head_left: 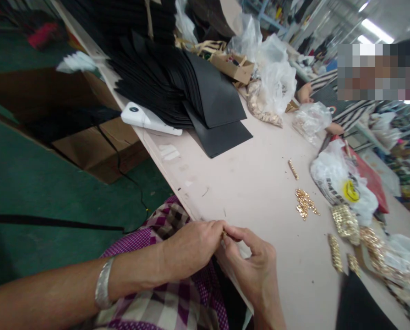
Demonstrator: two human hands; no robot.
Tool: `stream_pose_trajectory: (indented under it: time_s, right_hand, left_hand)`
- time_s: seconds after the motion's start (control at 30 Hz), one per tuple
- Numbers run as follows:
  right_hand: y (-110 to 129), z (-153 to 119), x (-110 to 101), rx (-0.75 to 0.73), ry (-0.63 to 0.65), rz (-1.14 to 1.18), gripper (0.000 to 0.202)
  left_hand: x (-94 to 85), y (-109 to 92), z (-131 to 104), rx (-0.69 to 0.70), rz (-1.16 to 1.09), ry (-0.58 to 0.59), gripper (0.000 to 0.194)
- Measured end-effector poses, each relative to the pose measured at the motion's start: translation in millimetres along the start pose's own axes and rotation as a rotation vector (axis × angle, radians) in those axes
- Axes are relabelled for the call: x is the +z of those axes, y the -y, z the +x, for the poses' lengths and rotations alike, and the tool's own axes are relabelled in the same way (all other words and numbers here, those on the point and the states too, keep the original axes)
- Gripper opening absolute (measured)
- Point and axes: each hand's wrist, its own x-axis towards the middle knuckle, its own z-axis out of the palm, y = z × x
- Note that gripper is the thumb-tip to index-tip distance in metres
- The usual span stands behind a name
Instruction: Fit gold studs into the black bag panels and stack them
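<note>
At the near edge of the table, my left hand (199, 245) and my right hand (254, 259) meet, fingertips pinched together. Between them shows a tiny gold-coloured metal piece (224, 234), mostly hidden by the fingers. My right thumb and index finger close on it, and the curled left fingers press against it from the other side. Farther over the table lie a loose pile of small gold metal links (305, 203) and a short gold strip (293, 169). Bundled gold chains (345, 222) and another gold chain length (335, 253) lie to the right.
A stack of black sheets (218, 91) covers the table's far left, beside a white device (150, 120). Plastic bags (338, 176) and a small cardboard box (232, 68) stand along the back. A co-worker's striped sleeve (352, 114) is across the table. An open carton (98, 146) sits on the floor.
</note>
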Motion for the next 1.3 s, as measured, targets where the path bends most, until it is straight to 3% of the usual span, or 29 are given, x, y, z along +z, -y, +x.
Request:
stream_pose_trajectory:
  time_s: [0.43, 0.67, 1.03, 1.2, 1.3]
  right_hand:
    - [4, 21, 14, 0.076, -0.122, -0.067, 0.016]
    - [0, 24, 2, 0.138, 0.023, 0.122, 0.016]
    - [4, 28, 10, 0.264, -0.05, 0.125, 0.018]
    - [1, 34, 15, 0.306, -0.053, 0.296, 0.02]
    - [-16, 36, 15, 0.342, -0.14, 0.37, 0.028]
  left_hand:
    - [-22.6, -2, 17, -0.083, 0.109, 0.106, 0.023]
    - [-23.1, 2, 18, -0.084, 0.124, 0.118, 0.025]
    - [-22.8, -3, 22, -0.103, 0.197, 0.156, 0.03]
    - [-21.7, -1, 27, -0.044, 0.258, 0.092, 0.02]
    - [-37.4, 8, 41, -0.069, 0.255, -0.031, 0.015]
